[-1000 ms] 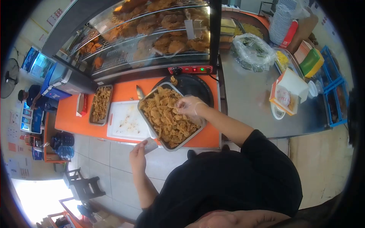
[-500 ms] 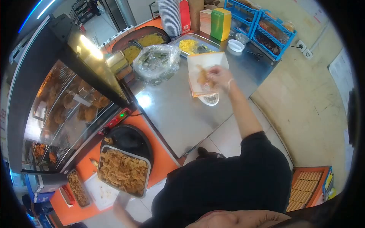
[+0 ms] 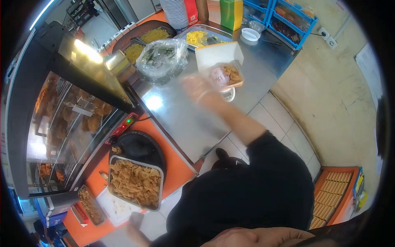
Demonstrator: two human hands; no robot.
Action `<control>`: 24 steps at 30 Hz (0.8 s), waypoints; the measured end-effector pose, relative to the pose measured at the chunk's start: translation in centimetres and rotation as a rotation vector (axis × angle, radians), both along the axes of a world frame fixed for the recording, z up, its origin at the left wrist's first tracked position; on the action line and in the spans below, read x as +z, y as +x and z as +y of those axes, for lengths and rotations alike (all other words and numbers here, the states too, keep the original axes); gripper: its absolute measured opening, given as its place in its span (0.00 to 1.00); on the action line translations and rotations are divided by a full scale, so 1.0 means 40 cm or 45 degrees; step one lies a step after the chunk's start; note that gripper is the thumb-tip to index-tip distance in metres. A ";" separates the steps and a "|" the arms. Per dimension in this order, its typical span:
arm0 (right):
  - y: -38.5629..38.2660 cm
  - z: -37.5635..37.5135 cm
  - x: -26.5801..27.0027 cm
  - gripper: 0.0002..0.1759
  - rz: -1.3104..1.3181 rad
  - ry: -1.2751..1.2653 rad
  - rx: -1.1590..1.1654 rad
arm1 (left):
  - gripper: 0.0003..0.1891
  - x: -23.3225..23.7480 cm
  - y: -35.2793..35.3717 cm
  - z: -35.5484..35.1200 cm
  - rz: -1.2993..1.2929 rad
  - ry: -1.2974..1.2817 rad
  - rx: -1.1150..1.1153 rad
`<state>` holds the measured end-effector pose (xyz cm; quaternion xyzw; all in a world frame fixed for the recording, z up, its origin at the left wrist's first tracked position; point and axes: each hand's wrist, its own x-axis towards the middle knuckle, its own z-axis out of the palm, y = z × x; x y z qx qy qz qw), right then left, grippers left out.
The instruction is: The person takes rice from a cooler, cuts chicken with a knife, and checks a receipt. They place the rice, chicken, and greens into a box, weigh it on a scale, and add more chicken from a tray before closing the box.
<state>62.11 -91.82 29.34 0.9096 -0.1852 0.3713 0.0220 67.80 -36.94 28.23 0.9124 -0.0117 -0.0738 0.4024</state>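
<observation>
Two hands, one person in a black top, seen from above.

1. Right hand [image 3: 196, 88]: raised over the steel counter [image 3: 185, 123], just beside the takeaway box [image 3: 218, 57] and not touching it. It is smeared by motion; whether the fingers are spread or curled cannot be told, and nothing can be made out in it.

2. Left hand [image 3: 132, 230]: low at the bottom edge, below the white cutting board [image 3: 117, 210]. It is dim and part cut off; its grip cannot be told.

3. Takeaway box: white lid tipped up and back, orange rim, fried pieces [image 3: 233, 74] lying in its open base. It sits on a small white scale [image 3: 227, 95] on the steel counter.

4. Large metal tray [image 3: 135, 183]: heaped with fried strips, on the orange counter [image 3: 179, 168], overlapping a round black pan [image 3: 138, 150].

5. Smaller tray [image 3: 90, 203]: same filling, to the far side of the cutting board.

6. Heated display case [image 3: 70, 111]: glass front, fried food on racks.

7. Clear plastic bag [image 3: 162, 59]: bunched, near the box, in front of trays of yellow food.
</observation>
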 end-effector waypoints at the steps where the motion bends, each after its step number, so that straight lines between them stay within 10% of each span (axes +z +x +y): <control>1: 0.105 0.074 -0.150 0.08 0.477 0.071 0.072 | 0.24 -0.005 0.001 0.019 0.039 0.049 -0.025; 3: 0.137 0.353 0.008 0.10 0.844 0.816 0.659 | 0.24 -0.018 0.004 0.063 0.089 0.052 -0.047; 6: 0.191 0.623 -0.078 0.20 0.690 0.488 1.389 | 0.24 -0.034 0.002 0.139 0.161 0.027 -0.051; 11: 0.234 0.760 -0.082 0.31 1.247 0.369 1.055 | 0.25 -0.053 0.002 0.241 0.214 -0.008 -0.001; 16: 0.220 0.759 -0.042 0.34 1.092 0.630 1.086 | 0.25 -0.088 0.003 0.279 0.208 -0.084 0.026; 24: 0.266 0.779 -0.047 0.15 1.167 0.780 1.095 | 0.19 -0.064 -0.025 0.228 0.065 -0.071 0.129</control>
